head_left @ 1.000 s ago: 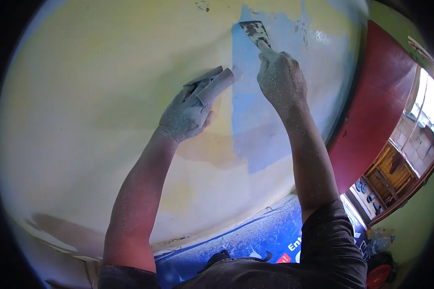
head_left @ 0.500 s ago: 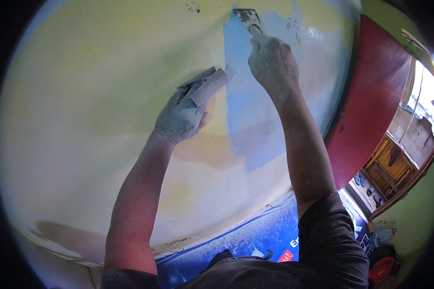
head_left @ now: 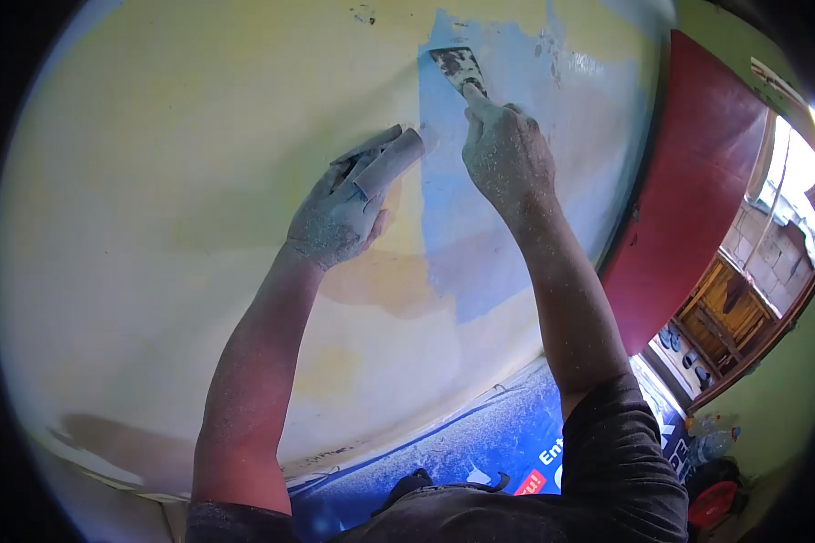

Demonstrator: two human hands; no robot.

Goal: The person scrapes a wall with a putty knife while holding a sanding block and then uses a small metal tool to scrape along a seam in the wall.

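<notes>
Gripped in my right hand [head_left: 509,154] is a putty knife [head_left: 457,68], its speckled blade lying against the blue patch [head_left: 480,235] of the wall. Dust coats both hands. My left hand [head_left: 335,217] is closed around folded grey sandpaper [head_left: 391,163] and rests on or close to the pale yellow-white wall [head_left: 181,163], at the left border of the blue. Whether the sandpaper is wrapped around a block is hidden.
To the right stands a red door [head_left: 697,154], with an opening beyond it showing sandals [head_left: 693,366]. A dusty blue printed banner [head_left: 426,480] covers the floor at the wall's foot. Plastic bottles [head_left: 715,443] and a dark red-and-black bag [head_left: 717,498] sit at lower right.
My right hand has drawn the putty knife down the blue patch, slightly to the left. My left hand with the sandpaper has stayed nearly in place.
</notes>
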